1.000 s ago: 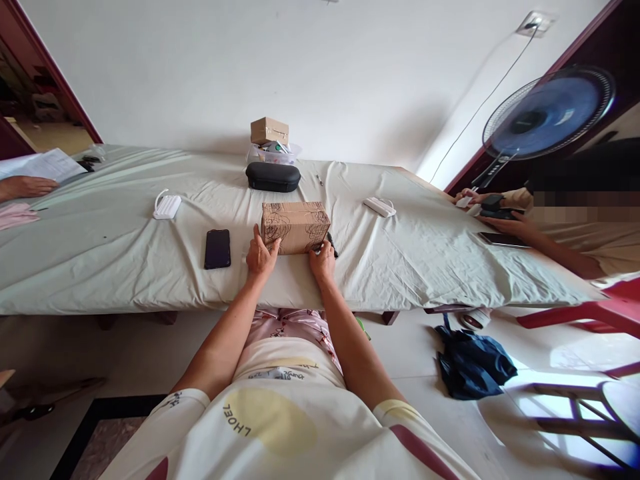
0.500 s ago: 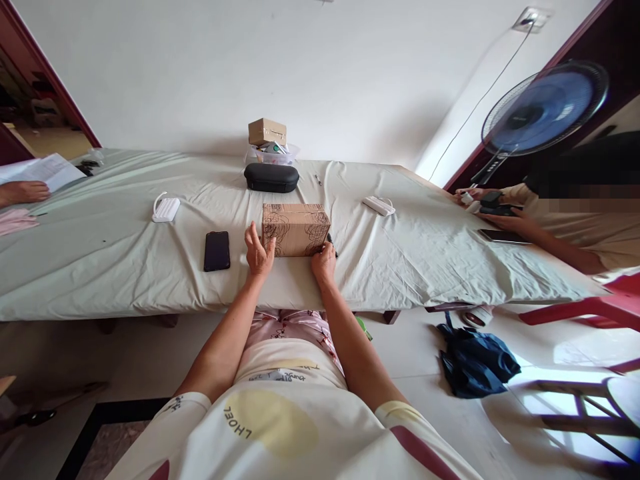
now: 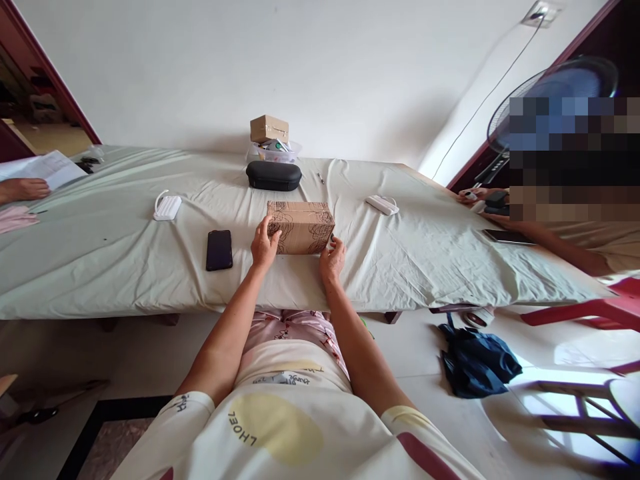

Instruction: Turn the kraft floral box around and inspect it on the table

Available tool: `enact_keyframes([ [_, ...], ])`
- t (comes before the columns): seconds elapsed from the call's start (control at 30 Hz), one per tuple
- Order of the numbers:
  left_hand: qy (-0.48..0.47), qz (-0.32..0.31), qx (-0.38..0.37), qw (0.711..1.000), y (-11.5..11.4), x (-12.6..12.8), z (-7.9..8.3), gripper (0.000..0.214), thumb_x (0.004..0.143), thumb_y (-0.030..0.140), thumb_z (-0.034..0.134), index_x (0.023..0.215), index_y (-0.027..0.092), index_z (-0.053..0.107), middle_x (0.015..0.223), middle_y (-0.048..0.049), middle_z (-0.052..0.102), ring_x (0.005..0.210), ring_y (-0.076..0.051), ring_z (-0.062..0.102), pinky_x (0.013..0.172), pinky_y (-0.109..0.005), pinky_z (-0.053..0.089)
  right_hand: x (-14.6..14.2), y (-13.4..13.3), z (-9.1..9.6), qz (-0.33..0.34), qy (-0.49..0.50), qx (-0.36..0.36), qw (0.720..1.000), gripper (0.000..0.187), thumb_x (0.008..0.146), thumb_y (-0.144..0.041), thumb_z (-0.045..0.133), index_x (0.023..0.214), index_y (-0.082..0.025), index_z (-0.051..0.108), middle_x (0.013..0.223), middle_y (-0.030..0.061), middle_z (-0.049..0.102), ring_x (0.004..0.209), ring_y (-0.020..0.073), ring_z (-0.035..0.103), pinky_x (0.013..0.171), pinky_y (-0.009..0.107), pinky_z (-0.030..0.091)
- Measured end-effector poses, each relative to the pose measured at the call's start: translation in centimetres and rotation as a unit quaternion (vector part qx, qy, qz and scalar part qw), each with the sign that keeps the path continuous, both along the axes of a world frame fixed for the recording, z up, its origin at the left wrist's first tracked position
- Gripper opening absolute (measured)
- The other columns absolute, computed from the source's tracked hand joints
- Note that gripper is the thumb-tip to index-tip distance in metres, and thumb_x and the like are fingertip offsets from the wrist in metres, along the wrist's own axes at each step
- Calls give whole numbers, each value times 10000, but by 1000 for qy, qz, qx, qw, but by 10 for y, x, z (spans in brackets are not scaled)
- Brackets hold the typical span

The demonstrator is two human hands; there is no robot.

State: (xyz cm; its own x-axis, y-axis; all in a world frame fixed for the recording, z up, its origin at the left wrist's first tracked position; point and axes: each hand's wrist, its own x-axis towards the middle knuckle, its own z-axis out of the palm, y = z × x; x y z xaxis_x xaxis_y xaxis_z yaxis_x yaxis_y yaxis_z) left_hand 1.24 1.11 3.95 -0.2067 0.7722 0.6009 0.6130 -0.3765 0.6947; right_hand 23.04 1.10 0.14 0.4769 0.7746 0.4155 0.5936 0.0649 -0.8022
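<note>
A brown cardboard box (image 3: 300, 239) with black scribbled loops on its front and top sits on the cloth in front of me. My left hand (image 3: 263, 245) grips the box at its left end, thumb on the front face and fingers around the side. At the lower right corner, my right hand (image 3: 333, 259) has its fingers curled around a slim black pen (image 3: 333, 237), mostly hidden in the grip. Left of the box lies a dark phone (image 3: 219, 251). Behind it stands a black zip case (image 3: 273, 176).
White corded blocks (image 3: 167, 207) lie left and right on the tablecloth (image 3: 125, 267). A smaller carton (image 3: 269, 128) rests on a plastic tub (image 3: 290, 153) by the wall. Another person's hand (image 3: 30, 191) is at far left; a co-worker's arm (image 3: 560, 247) reaches in at right.
My left hand has closed in around the box's left end. The right hand has shifted slightly right and turned, so less of the pen shows. The box sits slightly farther right in view.
</note>
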Motion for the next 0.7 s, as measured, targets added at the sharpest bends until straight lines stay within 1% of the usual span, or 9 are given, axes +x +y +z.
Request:
enact_keyframes([
  [0.07, -1, 7, -10, 1000, 1, 1, -1, 497, 1019, 352, 572, 1498, 242, 492, 1510, -139, 604, 1407, -287, 578, 1109, -412, 542, 1, 1, -1, 3, 10, 0, 1000, 480, 846, -146, 446, 1313, -214, 535, 1225, 112, 641, 1020, 215, 618, 972, 377, 503],
  [0.13, -2, 17, -21, 1000, 2, 2, -1, 487, 1014, 344, 586, 1484, 243, 509, 1502, -136, 613, 1386, -295, 594, 1073, -407, 562, 2, 2, -2, 11, 16, 3, 1000, 473, 850, -156, 446, 1312, -212, 534, 1218, 113, 646, 1002, 218, 621, 986, 398, 501],
  [0.23, -7, 23, -35, 999, 3, 4, 1, 475, 1009, 316, 594, 1474, 245, 526, 1511, -131, 612, 1386, -303, 595, 1047, -408, 574, 3, 1, -1, 10, 1, 14, 1000, 487, 843, -157, 442, 1317, -207, 540, 1202, 119, 646, 1096, 244, 616, 1021, 425, 489],
  [0.33, -10, 20, -35, 999, 2, 5, 2, 470, 1006, 288, 595, 1471, 257, 536, 1515, -123, 612, 1393, -301, 592, 1050, -413, 575, 4, -2, 0, -23, -48, 15, 998, 524, 829, -169, 462, 1343, -215, 560, 1278, 135, 629, 1226, 279, 575, 1076, 472, 456],
  [0.43, -8, 11, -18, 1000, -1, 5, 2, 482, 1012, 296, 586, 1490, 274, 524, 1528, -115, 600, 1410, -298, 578, 1054, -415, 577, 3, -4, 0, -49, -98, -33, 993, 574, 835, -205, 507, 1404, -254, 563, 1451, 148, 554, 1370, 333, 484, 1115, 546, 404],
  [0.5, -5, 9, -15, 1000, -2, 5, 2, 486, 1013, 303, 585, 1493, 276, 520, 1528, -114, 597, 1408, -298, 578, 1054, -419, 578, 2, -3, 0, -44, -119, -79, 989, 569, 835, -212, 533, 1399, -259, 589, 1497, 157, 523, 1415, 362, 439, 1125, 588, 371],
  [0.6, 1, 16, -31, 999, 0, 4, 3, 463, 1008, 310, 593, 1467, 282, 540, 1501, -113, 613, 1386, -306, 593, 1044, -431, 586, 0, -2, -1, -17, -138, -110, 984, 474, 831, -195, 553, 1287, -236, 677, 1457, 175, 552, 1371, 380, 471, 1125, 605, 348],
  [0.7, 2, 22, -42, 999, 3, 4, 5, 443, 1003, 296, 595, 1444, 286, 554, 1482, -110, 627, 1371, -311, 602, 1030, -434, 594, 1, -3, 2, -4, -160, -124, 979, 375, 845, -210, 566, 1182, -213, 730, 1410, 191, 584, 1284, 389, 527, 1083, 593, 382],
])
